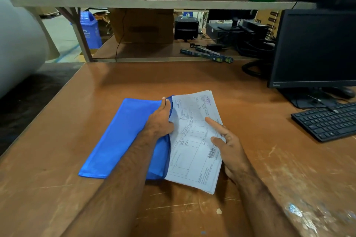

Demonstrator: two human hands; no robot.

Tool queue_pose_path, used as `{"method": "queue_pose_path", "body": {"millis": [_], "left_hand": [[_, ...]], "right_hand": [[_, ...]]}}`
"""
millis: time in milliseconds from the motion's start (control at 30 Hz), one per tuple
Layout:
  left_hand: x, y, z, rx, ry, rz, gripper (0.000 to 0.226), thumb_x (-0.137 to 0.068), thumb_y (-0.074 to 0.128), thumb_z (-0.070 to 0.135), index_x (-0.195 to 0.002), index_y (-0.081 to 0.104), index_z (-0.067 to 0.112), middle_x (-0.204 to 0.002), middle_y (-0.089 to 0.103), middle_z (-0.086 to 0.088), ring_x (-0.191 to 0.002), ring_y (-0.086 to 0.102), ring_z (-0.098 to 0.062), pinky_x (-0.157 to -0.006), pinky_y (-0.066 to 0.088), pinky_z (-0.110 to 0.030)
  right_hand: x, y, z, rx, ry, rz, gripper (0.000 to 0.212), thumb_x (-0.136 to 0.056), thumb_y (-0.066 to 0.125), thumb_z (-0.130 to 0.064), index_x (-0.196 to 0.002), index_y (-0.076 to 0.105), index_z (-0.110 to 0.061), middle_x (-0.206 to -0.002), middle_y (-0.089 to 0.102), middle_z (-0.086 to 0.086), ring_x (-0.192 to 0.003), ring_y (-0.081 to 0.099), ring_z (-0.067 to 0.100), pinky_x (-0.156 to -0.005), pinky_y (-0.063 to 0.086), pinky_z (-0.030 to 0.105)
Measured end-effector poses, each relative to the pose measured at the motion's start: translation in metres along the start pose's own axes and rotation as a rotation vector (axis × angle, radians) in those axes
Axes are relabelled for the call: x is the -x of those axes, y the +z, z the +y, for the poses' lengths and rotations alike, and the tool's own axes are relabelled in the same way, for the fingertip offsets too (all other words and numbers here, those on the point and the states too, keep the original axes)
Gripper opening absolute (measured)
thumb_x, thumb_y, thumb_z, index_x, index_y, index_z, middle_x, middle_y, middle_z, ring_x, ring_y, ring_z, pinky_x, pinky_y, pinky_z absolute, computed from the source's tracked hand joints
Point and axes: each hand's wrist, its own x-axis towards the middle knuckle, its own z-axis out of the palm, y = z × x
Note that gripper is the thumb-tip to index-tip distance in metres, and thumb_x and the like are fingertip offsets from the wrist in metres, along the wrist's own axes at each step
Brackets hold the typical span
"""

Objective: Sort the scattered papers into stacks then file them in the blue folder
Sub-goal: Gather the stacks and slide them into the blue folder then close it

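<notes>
A blue folder (119,136) lies flat on the brown table (192,79), its open edge turned to the right. A stack of printed white papers (194,140) sticks out of that opening, its left part tucked inside. My left hand (160,119) grips the folder's upper flap at the opening, thumb on top, fingers under the flap. My right hand (229,146) holds the stack's right edge, with thumb and index finger on the top sheet and the other fingers beneath.
A black monitor (316,48) and keyboard (327,121) stand at the right. Behind the table runs a lower shelf with a cardboard box (142,25), a small printer (185,27) and cables. A blue bin (89,29) stands on the floor at back left.
</notes>
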Motion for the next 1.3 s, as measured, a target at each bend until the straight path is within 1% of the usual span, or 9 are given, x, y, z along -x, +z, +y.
{"method": "queue_pose_path", "body": {"millis": [167,300,433,500,833,967,1033,1133,1300], "left_hand": [[0.0,0.001,0.002,-0.035,0.131,-0.035,0.096,-0.086,0.055,0.005,-0.164,0.002,0.022,-0.17,-0.008,0.014,-0.138,0.046,-0.027,-0.109,0.041,-0.037],[-0.002,-0.003,-0.003,-0.014,0.143,-0.074,0.094,-0.085,0.054,0.006,-0.164,0.008,0.023,-0.169,-0.004,0.016,-0.129,0.055,-0.027,-0.103,0.046,-0.034],[-0.005,-0.003,-0.001,-0.004,0.035,-0.126,0.093,-0.083,0.051,0.004,-0.164,0.007,0.02,-0.17,-0.006,0.014,-0.07,0.069,-0.02,-0.065,0.059,-0.03],[-0.005,-0.005,0.004,-0.025,-0.018,-0.139,0.092,-0.084,0.049,0.003,-0.164,0.006,0.018,-0.17,-0.007,0.011,-0.057,0.059,-0.015,-0.063,0.06,-0.031],[-0.002,0.001,0.011,0.083,0.173,-0.193,0.094,-0.085,0.051,0.007,-0.164,0.006,0.03,-0.167,0.008,0.019,-0.107,0.068,-0.024,-0.076,0.062,-0.039],[0.008,-0.009,0.016,0.17,0.095,-0.227,0.087,-0.09,0.055,0.004,-0.164,0.013,0.025,-0.167,0.022,0.002,-0.067,0.071,-0.022,-0.061,0.06,-0.032],[0.016,-0.016,0.015,0.224,0.089,-0.276,0.086,-0.091,0.057,0.004,-0.164,0.016,0.026,-0.149,0.051,-0.014,-0.054,0.068,-0.017,-0.061,0.062,-0.032],[0.026,-0.024,0.021,0.332,0.086,-0.28,0.081,-0.093,0.054,-0.002,-0.163,0.022,0.025,-0.147,0.053,-0.015,-0.053,0.068,-0.014,-0.064,0.062,-0.03],[0.027,-0.022,0.026,0.698,-0.027,-0.163,0.077,-0.095,0.05,-0.009,-0.162,0.025,0.023,-0.069,0.072,-0.003,-0.047,0.064,-0.015,-0.047,0.054,-0.024]], "right_hand": [[-0.004,-0.003,0.002,-0.044,0.072,-0.046,0.057,-0.099,0.047,0.013,-0.126,0.072,-0.031,-0.135,0.066,-0.014,-0.122,0.066,0.024,-0.101,0.054,0.05],[-0.012,-0.009,-0.004,0.013,0.136,0.008,0.061,-0.099,0.046,0.011,-0.132,0.065,-0.037,-0.138,0.065,-0.007,-0.118,0.067,0.018,-0.101,0.055,0.047],[-0.014,0.0,-0.007,0.063,0.135,0.064,0.057,-0.102,0.052,0.001,-0.145,0.054,-0.037,-0.132,0.067,-0.007,-0.11,0.071,0.015,-0.095,0.059,0.046],[-0.013,0.004,-0.01,0.101,0.101,0.063,0.057,-0.102,0.053,0.0,-0.147,0.051,-0.036,-0.128,0.068,-0.013,-0.106,0.072,0.011,-0.088,0.061,0.04],[-0.026,0.016,-0.016,0.155,0.132,0.034,0.057,-0.1,0.052,0.004,-0.146,0.054,-0.028,-0.123,0.07,-0.008,-0.1,0.074,0.017,-0.081,0.063,0.037],[-0.03,0.02,-0.015,0.187,0.145,0.043,0.058,-0.099,0.054,0.001,-0.147,0.052,-0.031,-0.131,0.066,-0.004,-0.105,0.072,0.018,-0.088,0.061,0.045],[-0.031,0.021,-0.016,0.198,0.13,0.066,0.059,-0.098,0.055,0.0,-0.147,0.051,-0.032,-0.132,0.064,-0.005,-0.106,0.071,0.018,-0.089,0.061,0.046],[-0.034,0.03,-0.013,0.212,0.083,0.131,0.062,-0.095,0.056,0.002,-0.148,0.05,-0.029,-0.133,0.063,-0.005,-0.108,0.068,0.016,-0.088,0.061,0.041],[-0.032,0.052,-0.007,0.248,0.026,0.151,0.066,-0.096,0.053,0.001,-0.151,0.042,-0.032,-0.132,0.06,-0.008,-0.113,0.064,0.015,-0.091,0.059,0.041]]}}
